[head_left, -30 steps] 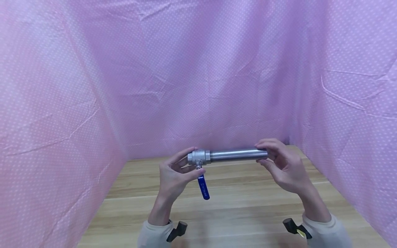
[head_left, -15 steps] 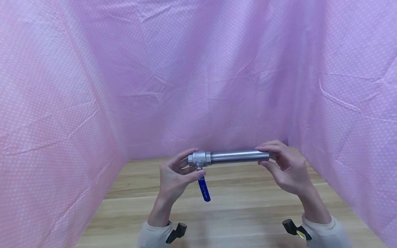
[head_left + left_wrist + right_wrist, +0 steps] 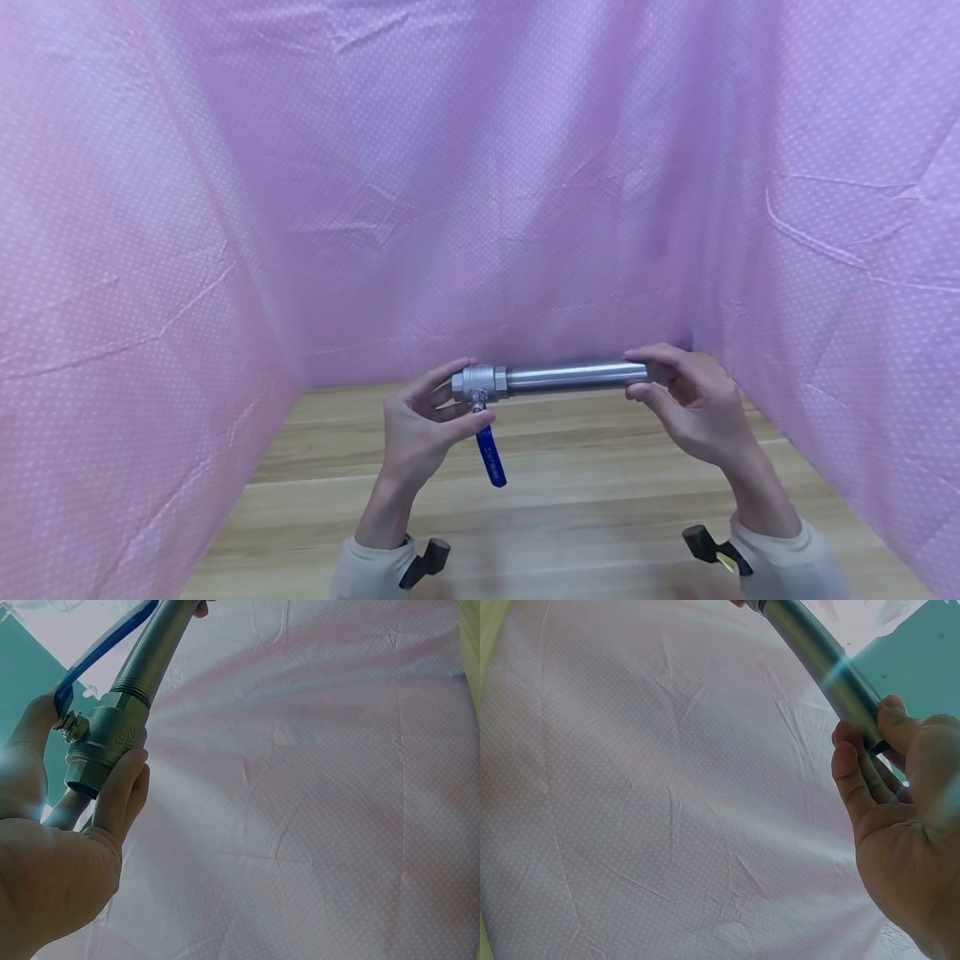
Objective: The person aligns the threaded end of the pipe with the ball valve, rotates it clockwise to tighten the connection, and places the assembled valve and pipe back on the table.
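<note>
Right now, holding at both ends. Gripping a silver ball valve (image 3: pixel 478 383) with the left hand (image 3: pixel 420 429), with the thumb up against the top of the blue lever (image 3: pixel 491 458) and the fingers curled round behind the body. Pinching the free end of a steel pipe (image 3: pixel 573 377), over on the other side, with the right hand (image 3: pixel 697 412), thumb below and fingertips above. Joined end to end, in one straight line, with a narrow band of threads (image 3: pixel 133 691) at the meeting point. Held up in the air over the wooden tabletop (image 3: pixel 570 500), near its far edge and almost level. Angled down and slightly to the right in the head view, in the lever's case. Stamped with raised lettering on the valve body, too small to read. Surrounded at left, back and right by pink dotted sheeting (image 3: pixel 465 183). Clad in pale sleeves (image 3: pixel 371 571), with a black bracket (image 3: pixel 426 562) at each wrist.
</note>
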`<control>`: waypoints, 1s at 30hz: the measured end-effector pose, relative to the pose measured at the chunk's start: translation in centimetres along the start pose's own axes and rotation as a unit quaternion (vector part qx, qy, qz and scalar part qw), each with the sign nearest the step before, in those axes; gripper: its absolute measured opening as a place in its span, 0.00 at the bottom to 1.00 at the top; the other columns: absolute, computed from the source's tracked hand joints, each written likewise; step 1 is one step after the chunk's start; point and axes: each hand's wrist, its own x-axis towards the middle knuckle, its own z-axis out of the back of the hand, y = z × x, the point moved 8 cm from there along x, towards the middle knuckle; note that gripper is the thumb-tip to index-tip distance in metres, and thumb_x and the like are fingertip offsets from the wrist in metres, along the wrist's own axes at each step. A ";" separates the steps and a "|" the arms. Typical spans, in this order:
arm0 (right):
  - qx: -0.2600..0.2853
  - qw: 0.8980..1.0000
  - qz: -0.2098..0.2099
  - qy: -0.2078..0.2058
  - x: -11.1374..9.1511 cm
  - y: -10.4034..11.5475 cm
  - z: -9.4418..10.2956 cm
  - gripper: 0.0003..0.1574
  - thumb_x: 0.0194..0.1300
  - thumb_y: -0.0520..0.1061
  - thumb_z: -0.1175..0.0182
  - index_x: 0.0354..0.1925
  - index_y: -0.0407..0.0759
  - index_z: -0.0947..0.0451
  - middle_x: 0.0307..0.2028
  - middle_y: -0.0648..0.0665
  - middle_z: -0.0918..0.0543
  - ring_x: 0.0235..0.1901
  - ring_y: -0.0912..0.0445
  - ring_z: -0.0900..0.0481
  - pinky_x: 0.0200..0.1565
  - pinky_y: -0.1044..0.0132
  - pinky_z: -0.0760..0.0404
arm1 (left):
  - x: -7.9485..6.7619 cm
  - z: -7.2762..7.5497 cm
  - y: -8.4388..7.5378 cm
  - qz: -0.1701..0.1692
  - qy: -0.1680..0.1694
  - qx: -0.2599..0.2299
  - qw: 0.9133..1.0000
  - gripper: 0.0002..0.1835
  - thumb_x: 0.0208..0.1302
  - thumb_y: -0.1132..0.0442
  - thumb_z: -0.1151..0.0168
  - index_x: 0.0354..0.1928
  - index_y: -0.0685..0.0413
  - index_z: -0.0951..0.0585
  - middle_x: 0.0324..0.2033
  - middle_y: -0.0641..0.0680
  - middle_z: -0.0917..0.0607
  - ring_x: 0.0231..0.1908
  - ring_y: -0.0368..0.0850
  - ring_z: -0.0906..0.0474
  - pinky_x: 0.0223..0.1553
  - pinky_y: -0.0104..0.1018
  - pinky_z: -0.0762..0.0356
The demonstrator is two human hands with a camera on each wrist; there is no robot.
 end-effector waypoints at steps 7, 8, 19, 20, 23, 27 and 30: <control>0.091 0.996 -0.010 0.020 0.2 0.0 -0.5 0.29 0.73 0.29 0.28 0.55 0.02 0.29 0.61 0.34 0.12 0.51 0.56 0.10 0.50 0.73 0.06 | 0.0 0.0 -0.3 0.005 -0.006 0.002 1.000 0.38 0.51 0.84 0.18 0.68 0.73 0.17 0.57 0.67 0.06 0.51 0.45 0.03 0.55 0.45 0.02; 0.099 0.995 -0.012 0.023 0.2 -0.1 -0.5 0.29 0.73 0.29 0.28 0.54 0.01 0.29 0.62 0.34 0.12 0.54 0.54 0.09 0.54 0.71 0.05 | 0.0 0.0 -0.3 0.005 -0.006 0.004 1.000 0.38 0.51 0.84 0.18 0.68 0.72 0.17 0.57 0.66 0.06 0.51 0.45 0.04 0.55 0.45 0.02; 0.078 0.997 -0.001 0.015 0.3 0.2 -0.6 0.27 0.74 0.31 0.28 0.50 0.04 0.26 0.54 0.31 0.12 0.54 0.54 0.10 0.54 0.72 0.05 | -0.2 0.0 -0.3 0.002 -0.006 0.013 1.000 0.37 0.52 0.84 0.19 0.68 0.70 0.16 0.60 0.73 0.09 0.52 0.45 0.04 0.56 0.45 0.03; 0.076 0.997 0.002 0.013 0.3 0.3 -0.6 0.26 0.74 0.31 0.27 0.50 0.04 0.26 0.54 0.31 0.12 0.53 0.54 0.10 0.54 0.72 0.05 | -0.2 0.0 -0.4 0.004 -0.006 0.013 1.000 0.38 0.52 0.84 0.19 0.68 0.70 0.16 0.60 0.74 0.10 0.52 0.45 0.04 0.56 0.45 0.03; 0.070 0.997 0.008 0.009 0.3 0.5 -0.5 0.25 0.73 0.30 0.27 0.49 0.04 0.25 0.53 0.31 0.11 0.53 0.55 0.09 0.55 0.73 0.05 | -0.3 -0.1 -0.4 0.006 -0.007 0.013 1.000 0.38 0.51 0.84 0.18 0.68 0.69 0.16 0.60 0.75 0.10 0.51 0.45 0.04 0.55 0.45 0.03; 0.056 0.998 0.010 0.007 0.3 0.5 -0.3 0.23 0.71 0.27 0.26 0.50 0.05 0.24 0.51 0.32 0.10 0.48 0.58 0.10 0.48 0.77 0.08 | -0.3 -0.1 -0.4 0.003 -0.006 0.013 1.000 0.37 0.52 0.84 0.18 0.68 0.69 0.16 0.59 0.71 0.08 0.52 0.45 0.04 0.55 0.45 0.02; 0.043 0.999 0.011 0.006 0.3 0.4 -0.2 0.23 0.71 0.28 0.26 0.50 0.05 0.23 0.47 0.34 0.10 0.39 0.60 0.15 0.37 0.77 0.14 | -0.3 -0.1 -0.4 0.001 -0.006 0.017 1.000 0.37 0.52 0.84 0.18 0.68 0.70 0.16 0.59 0.67 0.07 0.53 0.45 0.04 0.56 0.45 0.03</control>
